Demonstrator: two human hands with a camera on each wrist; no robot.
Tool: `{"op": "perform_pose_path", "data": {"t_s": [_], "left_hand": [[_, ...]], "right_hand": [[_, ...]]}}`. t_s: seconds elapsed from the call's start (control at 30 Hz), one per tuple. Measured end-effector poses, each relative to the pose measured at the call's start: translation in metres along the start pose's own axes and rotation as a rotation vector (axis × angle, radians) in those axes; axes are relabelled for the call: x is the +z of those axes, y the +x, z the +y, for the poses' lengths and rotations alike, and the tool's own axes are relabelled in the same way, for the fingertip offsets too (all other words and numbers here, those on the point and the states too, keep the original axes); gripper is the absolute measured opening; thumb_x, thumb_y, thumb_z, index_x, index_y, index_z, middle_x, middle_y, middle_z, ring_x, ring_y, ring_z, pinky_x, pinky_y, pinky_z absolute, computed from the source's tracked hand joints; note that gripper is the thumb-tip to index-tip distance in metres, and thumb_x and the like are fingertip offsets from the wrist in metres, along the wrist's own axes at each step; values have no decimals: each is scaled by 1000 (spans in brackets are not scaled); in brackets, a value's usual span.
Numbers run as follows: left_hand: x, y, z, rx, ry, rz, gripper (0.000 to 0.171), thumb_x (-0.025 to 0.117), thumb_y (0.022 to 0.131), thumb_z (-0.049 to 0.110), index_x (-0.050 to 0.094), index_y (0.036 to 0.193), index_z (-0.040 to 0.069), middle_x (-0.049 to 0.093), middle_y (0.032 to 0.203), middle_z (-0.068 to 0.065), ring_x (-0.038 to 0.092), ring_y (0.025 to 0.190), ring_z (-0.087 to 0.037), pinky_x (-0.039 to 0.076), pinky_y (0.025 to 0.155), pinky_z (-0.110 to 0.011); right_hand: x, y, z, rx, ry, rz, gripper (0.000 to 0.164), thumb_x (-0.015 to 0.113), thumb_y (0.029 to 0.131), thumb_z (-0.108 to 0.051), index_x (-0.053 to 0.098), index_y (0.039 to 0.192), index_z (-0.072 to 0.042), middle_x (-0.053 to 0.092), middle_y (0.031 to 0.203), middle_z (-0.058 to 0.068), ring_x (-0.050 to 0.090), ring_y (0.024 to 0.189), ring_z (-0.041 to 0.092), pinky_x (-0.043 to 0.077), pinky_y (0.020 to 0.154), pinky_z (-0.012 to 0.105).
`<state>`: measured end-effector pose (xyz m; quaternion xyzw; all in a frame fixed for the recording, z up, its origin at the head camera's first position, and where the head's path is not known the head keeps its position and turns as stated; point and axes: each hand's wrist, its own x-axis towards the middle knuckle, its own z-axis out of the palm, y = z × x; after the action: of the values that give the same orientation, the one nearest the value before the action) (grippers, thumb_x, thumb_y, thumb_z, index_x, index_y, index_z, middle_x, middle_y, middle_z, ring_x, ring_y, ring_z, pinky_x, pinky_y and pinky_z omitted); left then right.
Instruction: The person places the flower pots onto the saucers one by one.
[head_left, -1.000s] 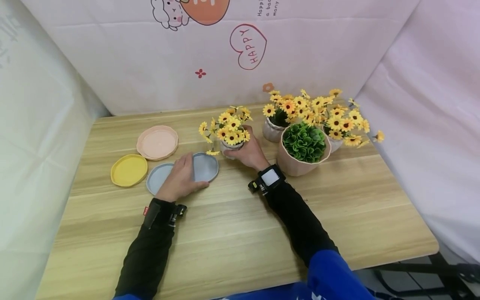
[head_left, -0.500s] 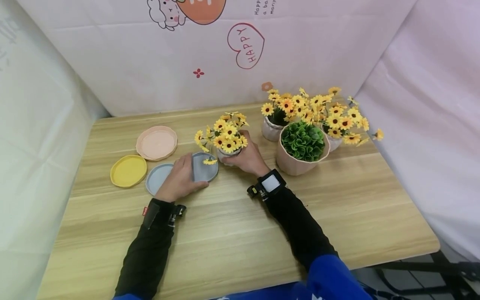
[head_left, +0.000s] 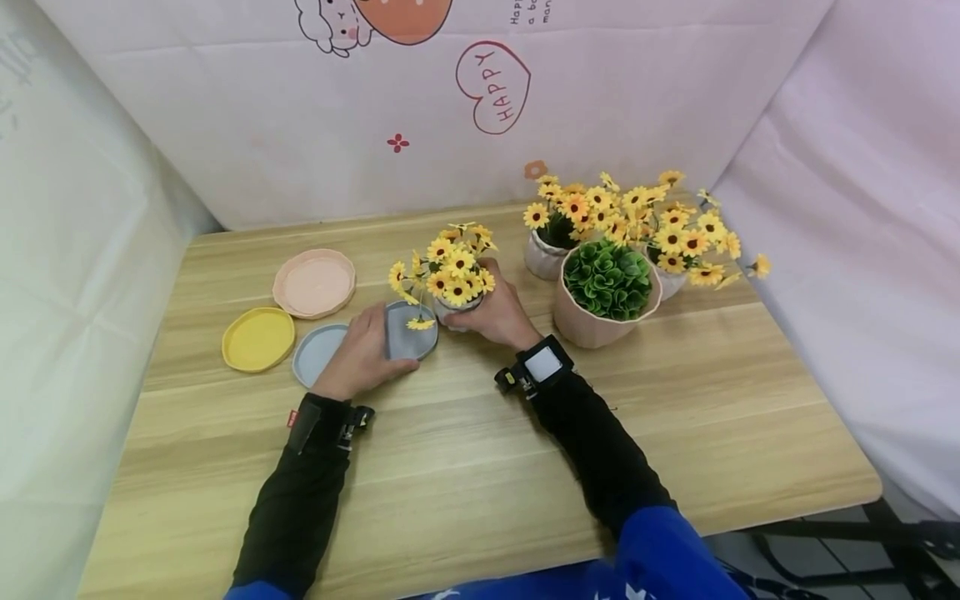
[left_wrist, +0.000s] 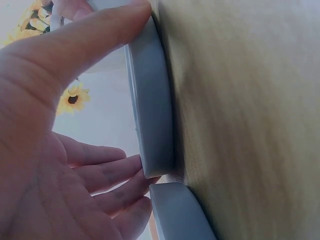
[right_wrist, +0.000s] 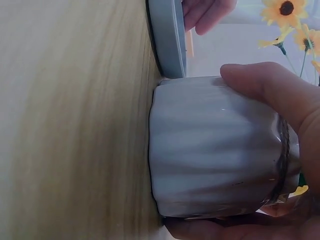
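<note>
My right hand (head_left: 501, 312) grips a small white ribbed flowerpot (right_wrist: 212, 150) of yellow artificial daisies (head_left: 457, 265), thumb on one side and fingers round the other. The pot stands upright on the table, close against the right edge of a grey-blue saucer (head_left: 408, 343); one drooping bloom hangs over that saucer. My left hand (head_left: 363, 357) holds the saucer by its rim, thumb at the near edge and fingertips at the left side. Another light blue saucer (left_wrist: 180, 212) lies just left of it, partly hidden under my left hand.
A pink saucer (head_left: 315, 283) and a yellow saucer (head_left: 258, 340) lie at the left. On the right stand a pink pot (head_left: 596, 329) of green leaves and more white daisy pots (head_left: 545, 257). White cloth hangs behind the wooden table (head_left: 450, 492).
My right hand has shifted the daisy pot slightly left and nearer, up against the grey-blue saucer, then stopped. My left hand has stayed on the saucer.
</note>
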<state>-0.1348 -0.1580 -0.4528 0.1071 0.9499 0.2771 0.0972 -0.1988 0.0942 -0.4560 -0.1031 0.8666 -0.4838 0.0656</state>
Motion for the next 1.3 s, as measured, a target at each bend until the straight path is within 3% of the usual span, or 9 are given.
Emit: {"op": "perform_pose_path", "data": {"t_s": [0.6,0.87,1.17,1.3], "left_hand": [[-4,-1,0,-9,-2,-19,117,93,82,36,20,163,-8,37,161,-34,40,148,-47,41,121,-59],[-2,0,-2,26,-37,-8,113,94,80,30,24,161,-6,42,157,-33,42,146,-47,40,122,-60],[6,5,1,180,-84,30,101,96,77,23,40,157,-2,52,151,-26,52,139,-41,45,119,-55],[10,6,1,292,-189,53,104,98,75,16,41,161,8,50,161,-17,47,150,-35,36,127,-52]], "right_hand": [[-8,-5,-14,-25,39,8,110,97,73,-25,30,160,-12,53,157,17,53,146,33,43,123,50],[-7,-8,-23,-31,60,-5,110,97,74,-24,30,160,-11,52,158,17,52,146,32,41,124,50],[2,-12,-35,-69,36,-38,110,99,71,-24,33,159,-14,52,158,15,53,145,31,44,122,49],[9,-17,-41,-74,27,-57,111,100,70,-25,34,158,-14,53,158,17,55,144,33,49,118,48]]}}
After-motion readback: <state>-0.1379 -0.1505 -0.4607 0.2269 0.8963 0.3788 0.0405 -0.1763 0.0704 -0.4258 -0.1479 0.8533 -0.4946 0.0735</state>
